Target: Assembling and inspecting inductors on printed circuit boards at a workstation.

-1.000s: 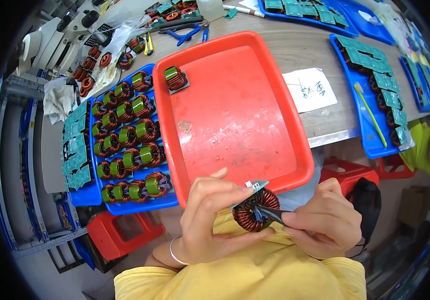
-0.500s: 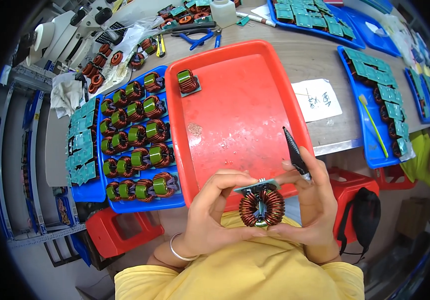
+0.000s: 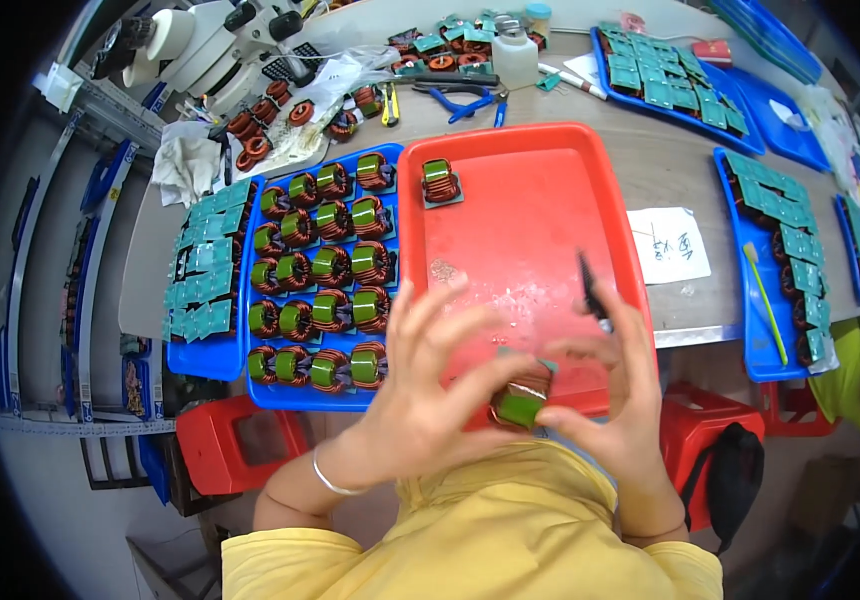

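Note:
Both my hands are around a toroidal choke coil (image 3: 522, 402) with copper windings, a green band and a small circuit board, held in front of my yellow shirt. My left hand (image 3: 425, 375) has its thumb and index finger at the coil's left side and top, the other fingers spread and blurred. The thumb of my right hand (image 3: 622, 400) presses the coil's right side. Between that hand's fingers a black pointed tool (image 3: 590, 288), like tweezers, sticks up. Behind the hands lies a red tray (image 3: 520, 230), with one similar coil (image 3: 440, 182) in its far left corner.
Left of the red tray, a blue tray (image 3: 335, 400) carries rows of coils. Beyond it another blue tray (image 3: 205, 360) holds green boards. Pliers (image 3: 465, 105), a bottle (image 3: 515, 60) and a microscope (image 3: 190, 45) stand behind. To the right are a paper note (image 3: 670, 245) and a tray with a brush (image 3: 768, 310).
The coil has been turned so its green band faces up. My left hand's fingers have lifted and spread. The black tool stays in my right hand. The view has shifted.

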Motion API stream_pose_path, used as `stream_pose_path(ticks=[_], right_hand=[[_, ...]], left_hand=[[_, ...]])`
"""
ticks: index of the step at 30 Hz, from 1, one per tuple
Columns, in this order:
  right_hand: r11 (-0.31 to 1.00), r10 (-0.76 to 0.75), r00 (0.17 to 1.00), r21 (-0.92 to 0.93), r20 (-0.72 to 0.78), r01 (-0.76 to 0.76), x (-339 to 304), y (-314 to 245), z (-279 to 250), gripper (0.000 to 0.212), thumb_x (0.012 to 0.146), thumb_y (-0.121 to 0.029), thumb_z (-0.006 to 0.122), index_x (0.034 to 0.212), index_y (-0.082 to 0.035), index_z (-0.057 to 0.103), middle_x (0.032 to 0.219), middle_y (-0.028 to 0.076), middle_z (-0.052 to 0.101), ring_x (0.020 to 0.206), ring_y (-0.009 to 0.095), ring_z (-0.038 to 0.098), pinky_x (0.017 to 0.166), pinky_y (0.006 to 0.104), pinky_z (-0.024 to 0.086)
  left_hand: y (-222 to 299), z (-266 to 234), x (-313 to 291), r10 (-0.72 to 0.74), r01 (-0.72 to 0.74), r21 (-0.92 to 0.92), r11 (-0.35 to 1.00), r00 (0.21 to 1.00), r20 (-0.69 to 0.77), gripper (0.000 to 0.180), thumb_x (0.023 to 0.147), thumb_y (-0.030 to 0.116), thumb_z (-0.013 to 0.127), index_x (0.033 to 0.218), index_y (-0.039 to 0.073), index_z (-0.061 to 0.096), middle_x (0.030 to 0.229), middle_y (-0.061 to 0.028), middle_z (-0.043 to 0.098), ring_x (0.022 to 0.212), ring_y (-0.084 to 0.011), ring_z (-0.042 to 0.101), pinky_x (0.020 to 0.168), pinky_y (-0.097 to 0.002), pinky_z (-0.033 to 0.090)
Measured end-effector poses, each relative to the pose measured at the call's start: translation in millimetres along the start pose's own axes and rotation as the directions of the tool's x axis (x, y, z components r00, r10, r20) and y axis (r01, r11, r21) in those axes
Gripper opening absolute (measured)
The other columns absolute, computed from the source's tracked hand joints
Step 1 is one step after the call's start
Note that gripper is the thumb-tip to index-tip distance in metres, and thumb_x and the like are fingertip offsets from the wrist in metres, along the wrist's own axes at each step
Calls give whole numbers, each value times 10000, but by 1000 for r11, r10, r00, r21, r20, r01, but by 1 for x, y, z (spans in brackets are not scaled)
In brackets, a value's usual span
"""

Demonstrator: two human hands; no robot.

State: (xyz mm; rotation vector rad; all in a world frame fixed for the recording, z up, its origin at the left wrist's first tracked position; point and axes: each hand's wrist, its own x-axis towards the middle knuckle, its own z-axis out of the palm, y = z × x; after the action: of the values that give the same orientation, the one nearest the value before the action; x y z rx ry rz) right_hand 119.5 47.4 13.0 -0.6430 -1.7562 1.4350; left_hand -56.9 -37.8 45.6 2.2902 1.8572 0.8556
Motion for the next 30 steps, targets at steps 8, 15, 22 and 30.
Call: stream_pose_path(ticks=[8, 15, 22, 30], right_hand=[[997, -68, 934, 5, -349, 75, -8, -1, -38, 789, 672, -95, 684, 1334, 70, 286, 1208, 183, 469, 1029, 226, 547, 902, 338, 397], [982, -166, 751, -175, -640, 68, -24, 19, -128, 595, 727, 103, 585, 1286, 24, 397, 1111, 125, 513, 868, 157, 581, 791, 270, 449], [250, -402, 780, -877, -479, -410, 12, 39, -249, 722, 679, 31, 642, 1327, -25, 330, 1176, 177, 460, 1026, 313, 524, 886, 389, 425], [-133, -350, 906, -944, -239, -301, 4, 83, -276, 733, 665, 40, 624, 1327, -16, 316, 1203, 201, 444, 1046, 362, 487, 891, 399, 402]], left_hand=[[-85, 30, 87, -56, 93, 149, 984, 970, -236, 465, 560, 249, 808, 935, 73, 598, 1147, -133, 405, 1132, -340, 355, 959, -445, 312], [-135, 62, 114, -50, 152, 410, 899, 967, -250, 479, 580, 314, 790, 941, 62, 601, 1185, -146, 419, 1142, -351, 354, 970, -453, 273], [-126, 64, 110, -92, 167, 412, 896, 976, -197, 622, 613, 272, 778, 1131, 72, 498, 1203, -144, 393, 1168, -336, 335, 988, -439, 257], [-78, 20, 68, -177, 200, 204, 958, 976, -125, 566, 638, 108, 747, 1140, 88, 486, 1239, -122, 385, 1198, -310, 342, 1001, -416, 287]])
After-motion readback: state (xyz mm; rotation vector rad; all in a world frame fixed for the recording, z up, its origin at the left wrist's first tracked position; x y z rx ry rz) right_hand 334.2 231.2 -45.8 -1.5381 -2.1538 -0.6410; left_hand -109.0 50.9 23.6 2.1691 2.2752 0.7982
